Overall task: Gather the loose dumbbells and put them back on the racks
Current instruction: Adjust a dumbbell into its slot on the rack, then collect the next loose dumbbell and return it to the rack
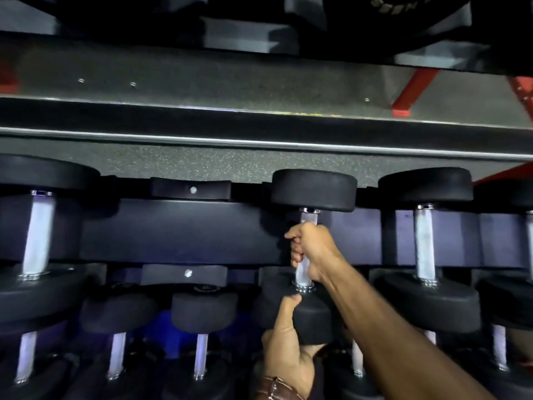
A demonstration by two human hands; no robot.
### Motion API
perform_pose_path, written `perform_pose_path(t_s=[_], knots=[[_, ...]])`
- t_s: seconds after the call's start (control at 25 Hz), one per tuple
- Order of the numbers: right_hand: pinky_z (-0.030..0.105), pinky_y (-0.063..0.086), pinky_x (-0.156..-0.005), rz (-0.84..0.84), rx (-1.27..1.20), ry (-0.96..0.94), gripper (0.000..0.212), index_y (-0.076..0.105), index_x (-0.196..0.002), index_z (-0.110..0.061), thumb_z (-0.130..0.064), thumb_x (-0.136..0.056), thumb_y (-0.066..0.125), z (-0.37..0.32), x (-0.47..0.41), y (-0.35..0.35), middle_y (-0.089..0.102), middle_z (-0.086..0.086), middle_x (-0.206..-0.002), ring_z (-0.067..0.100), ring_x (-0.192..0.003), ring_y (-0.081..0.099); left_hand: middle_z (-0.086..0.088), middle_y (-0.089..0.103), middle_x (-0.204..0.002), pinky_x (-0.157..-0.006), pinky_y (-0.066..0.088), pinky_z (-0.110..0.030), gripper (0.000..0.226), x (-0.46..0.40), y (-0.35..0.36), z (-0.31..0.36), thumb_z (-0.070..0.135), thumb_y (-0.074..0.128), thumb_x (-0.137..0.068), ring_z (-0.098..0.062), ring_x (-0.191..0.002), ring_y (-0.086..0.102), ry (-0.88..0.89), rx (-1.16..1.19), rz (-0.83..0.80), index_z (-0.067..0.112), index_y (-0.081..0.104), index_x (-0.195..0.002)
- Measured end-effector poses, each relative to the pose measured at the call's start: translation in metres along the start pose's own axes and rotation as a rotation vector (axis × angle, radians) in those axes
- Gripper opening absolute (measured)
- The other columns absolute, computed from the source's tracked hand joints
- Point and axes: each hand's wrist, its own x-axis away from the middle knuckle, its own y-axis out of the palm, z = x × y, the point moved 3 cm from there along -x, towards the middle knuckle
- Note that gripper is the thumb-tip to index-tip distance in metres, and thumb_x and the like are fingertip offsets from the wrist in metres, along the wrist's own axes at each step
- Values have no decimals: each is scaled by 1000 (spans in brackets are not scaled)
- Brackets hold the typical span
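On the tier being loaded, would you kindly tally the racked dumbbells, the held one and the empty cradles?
Racked dumbbells: 3 (one cut off at the right edge)
Held dumbbell: 1
Empty cradles: 1
Total: 5

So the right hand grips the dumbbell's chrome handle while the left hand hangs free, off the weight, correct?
Not quite. In the head view the left hand cups the near head of the dumbbell; the right hand does grip its chrome handle.
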Motion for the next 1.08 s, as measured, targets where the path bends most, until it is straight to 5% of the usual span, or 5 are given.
perform_pose_path(t_s=[0.32,0.52,0.68,0.84,1.08], knots=[[22,24,-45,-15,33,-11,19,42,-56,-14,-2,-68,52,-13,-11,6,28,2,-41,14,-35,23,-27,74,-102,-73,54,-72,33,-3,17,3,22,78,-75,-40,-91,72,40,2,1,1,74,-100],[24,37,-43,21,83,-46,19,51,-62,-9,-11,-76,62,-9,-5,0,45,8,-48,20,-38,41,-20,75,-108,-78,58,-62,61,8,13,2,44,87,-67,-38,-98,71,74,-99,-20,6,70,-112],[29,49,-67,64,289,-257,49,62,-104,-4,-38,-72,77,-9,31,-12,66,6,-85,20,-77,64,-6,65,-99,-71,51,-37,56,38,-14,32,59,73,-79,-9,-76,68,321,-329,90,9,62,-103],[26,36,-108,-58,10,-608,77,38,-146,-19,-45,-80,67,17,135,-23,51,-3,-138,8,-128,49,-4,38,-160,-121,18,-51,86,86,-53,71,72,21,-95,-18,-149,31,488,-401,-204,11,31,-155],[26,30,-115,-101,-201,-837,102,34,-148,-20,-69,-66,70,136,299,-39,44,-3,-152,-7,-131,45,0,45,-156,-123,23,-47,91,179,-174,70,75,20,-86,-14,-146,37,885,-624,-433,17,35,-153]])
